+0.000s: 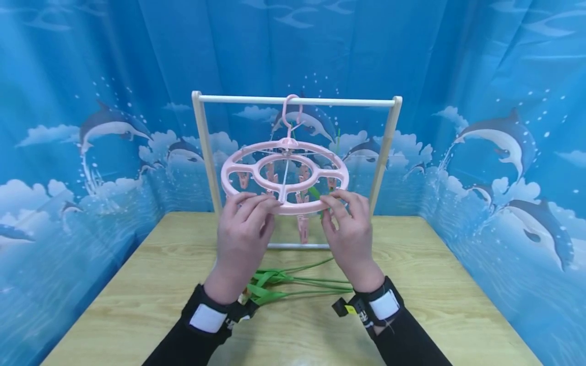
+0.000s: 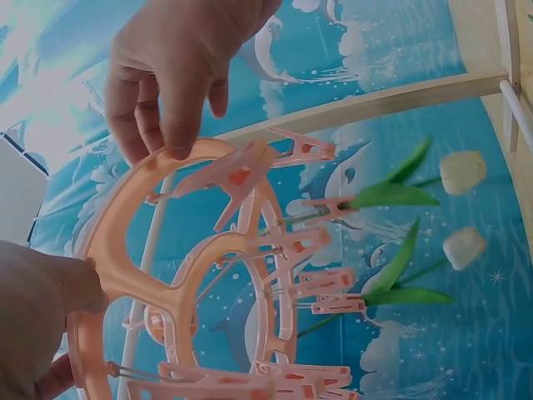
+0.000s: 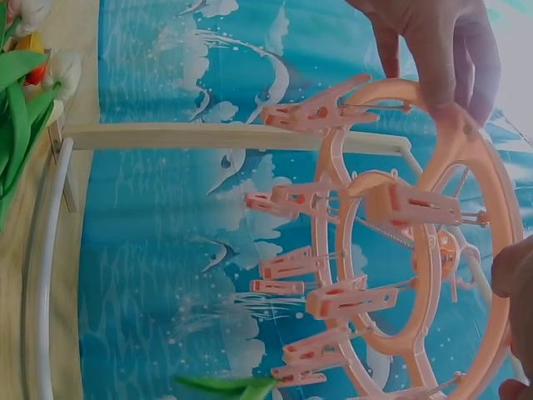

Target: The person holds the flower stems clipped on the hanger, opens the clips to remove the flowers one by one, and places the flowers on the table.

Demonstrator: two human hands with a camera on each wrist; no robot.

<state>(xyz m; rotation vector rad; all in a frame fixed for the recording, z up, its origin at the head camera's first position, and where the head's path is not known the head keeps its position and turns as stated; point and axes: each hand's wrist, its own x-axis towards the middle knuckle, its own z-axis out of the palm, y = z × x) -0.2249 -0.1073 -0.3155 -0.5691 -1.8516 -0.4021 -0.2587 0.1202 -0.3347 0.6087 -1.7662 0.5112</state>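
A pink oval clip hanger [image 1: 231, 166] hangs by its hook [image 1: 287, 114] from the top bar of a frame, its near side toward me. My left hand [image 1: 242, 226] pinches the near rim left of centre, thumb below and fingers on top. Farther right along the same rim, my right hand [image 1: 350, 229] pinches it in a similar way. Several pink clothes pegs [image 2: 312, 283] dangle beneath the ring. Two white artificial tulips [image 2: 462, 172] hang heads down from pegs, their green leaves spread. In the head view they are mostly hidden behind the ring and my right hand.
A wooden stand [image 1: 208, 152] with a white top bar [image 1: 238, 99] and low crossbar [image 1: 297, 246] stands on the wood-grain table [image 1: 151, 284]. Green-stemmed artificial tulips [image 1: 270, 279] lie on the table below my hands. A blue dolphin curtain [image 1: 137, 76] surrounds the back and sides.
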